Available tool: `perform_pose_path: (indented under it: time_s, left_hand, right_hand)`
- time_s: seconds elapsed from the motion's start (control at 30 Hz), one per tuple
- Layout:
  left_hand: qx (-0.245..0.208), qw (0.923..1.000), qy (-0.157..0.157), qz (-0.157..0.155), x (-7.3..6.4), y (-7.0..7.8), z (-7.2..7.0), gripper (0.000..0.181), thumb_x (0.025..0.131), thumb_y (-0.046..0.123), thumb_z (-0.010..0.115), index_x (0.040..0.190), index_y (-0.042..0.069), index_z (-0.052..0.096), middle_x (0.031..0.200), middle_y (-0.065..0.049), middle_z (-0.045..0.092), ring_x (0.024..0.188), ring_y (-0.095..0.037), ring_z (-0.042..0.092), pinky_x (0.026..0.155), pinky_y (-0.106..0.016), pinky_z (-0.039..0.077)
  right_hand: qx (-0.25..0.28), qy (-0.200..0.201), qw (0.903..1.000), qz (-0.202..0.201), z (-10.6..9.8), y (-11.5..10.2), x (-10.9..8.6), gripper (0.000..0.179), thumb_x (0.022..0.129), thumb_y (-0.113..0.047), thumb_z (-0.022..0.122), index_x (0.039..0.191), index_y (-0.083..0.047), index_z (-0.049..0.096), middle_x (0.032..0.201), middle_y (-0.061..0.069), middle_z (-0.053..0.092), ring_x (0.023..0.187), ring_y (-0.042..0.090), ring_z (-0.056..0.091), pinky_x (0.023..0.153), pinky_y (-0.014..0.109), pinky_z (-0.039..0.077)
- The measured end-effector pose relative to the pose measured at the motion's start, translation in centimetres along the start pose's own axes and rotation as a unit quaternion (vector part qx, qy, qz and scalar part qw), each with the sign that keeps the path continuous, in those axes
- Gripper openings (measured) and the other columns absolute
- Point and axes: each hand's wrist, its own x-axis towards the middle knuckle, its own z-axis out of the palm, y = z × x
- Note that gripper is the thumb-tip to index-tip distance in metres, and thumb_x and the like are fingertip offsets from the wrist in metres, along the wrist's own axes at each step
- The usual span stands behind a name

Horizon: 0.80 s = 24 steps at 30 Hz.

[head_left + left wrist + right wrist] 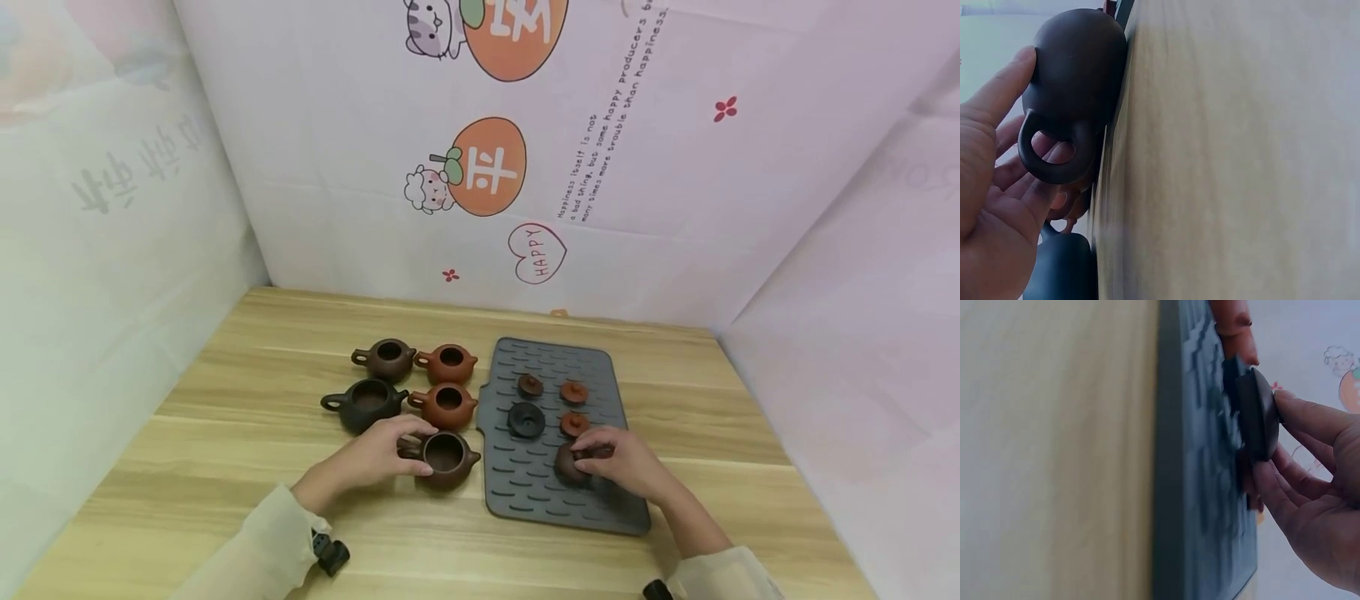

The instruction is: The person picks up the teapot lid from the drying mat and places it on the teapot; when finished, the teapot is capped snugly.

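Note:
A dark brown lidless teapot (pixel 457 477) stands on the table, spout to the right. My left hand (pixel 371 454) holds it at the handle side, the thumb on its body and the other fingers behind the handle, as the left wrist view of this teapot (pixel 1075 62) shows. Over the front right of the grey mat, my right hand (pixel 630 467) pinches a dark brown teapot lid (pixel 570 468) between thumb and fingers. In the right wrist view this lid (pixel 1261 415) is seen edge-on, close over the mat.
Behind the held teapot stand a black teapot (pixel 367 414), two reddish teapots (pixel 456 375) and another brown one (pixel 393 369), all lidless. The grey ridged mat (pixel 521 497) bears a black lid (pixel 527 420), a brown lid (pixel 530 385) and two reddish lids (pixel 573 393). White printed cloth walls (pixel 337 167) enclose the table.

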Motion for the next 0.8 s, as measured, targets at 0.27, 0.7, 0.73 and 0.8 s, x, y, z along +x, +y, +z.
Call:
perform_pose_path:
  time_s: [0.27, 0.7, 0.73, 0.8]
  left_hand:
    - [0.002, 1.0000, -0.004, -0.001, -0.1, 0.0, 0.0, 0.056, 0.083, 0.038, 0.078, 0.127, 0.006, 0.062, 0.125, -0.005, 0.060, 0.109, -0.021, 0.060, 0.091, -0.037, 0.050]
    - [0.003, 1.0000, -0.003, 0.004, -0.1, 0.2, -0.1, 0.057, 0.082, 0.040, 0.079, 0.126, 0.007, 0.063, 0.124, -0.002, 0.061, 0.110, -0.020, 0.059, 0.092, -0.038, 0.049]
    - [0.001, 1.0000, -0.002, 0.003, -0.1, 0.1, -0.1, 0.057, 0.082, 0.040, 0.079, 0.126, 0.008, 0.063, 0.124, -0.002, 0.061, 0.110, -0.019, 0.059, 0.092, -0.038, 0.049]
    - [-0.007, 1.0000, -0.005, 0.001, -0.2, 0.0, 0.0, 0.056, 0.082, 0.039, 0.078, 0.126, 0.008, 0.063, 0.124, -0.001, 0.060, 0.110, -0.019, 0.059, 0.091, -0.036, 0.049]
  right_hand:
    - [0.001, -0.013, 0.9997, -0.018, 1.0, -3.7, 1.5, 0.019, 0.086, -0.023, 0.077, 0.102, -0.015, 0.075, 0.112, 0.003, 0.063, 0.100, 0.023, 0.061, 0.080, 0.031, 0.053]
    - [0.042, -0.050, 0.9956, -0.067, 5.0, -10.0, 4.6, 0.016, 0.088, -0.020, 0.075, 0.104, -0.016, 0.074, 0.116, 0.002, 0.060, 0.101, 0.020, 0.062, 0.079, 0.028, 0.053]
    - [0.042, -0.052, 0.9953, -0.069, 5.4, -10.4, 4.8, 0.016, 0.089, -0.020, 0.075, 0.104, -0.016, 0.074, 0.115, 0.001, 0.060, 0.100, 0.019, 0.062, 0.078, 0.028, 0.053]
    - [0.043, -0.055, 0.9950, -0.071, 6.3, -11.2, 5.1, 0.015, 0.089, -0.019, 0.074, 0.104, -0.017, 0.074, 0.112, -0.001, 0.060, 0.099, 0.019, 0.062, 0.078, 0.028, 0.054]
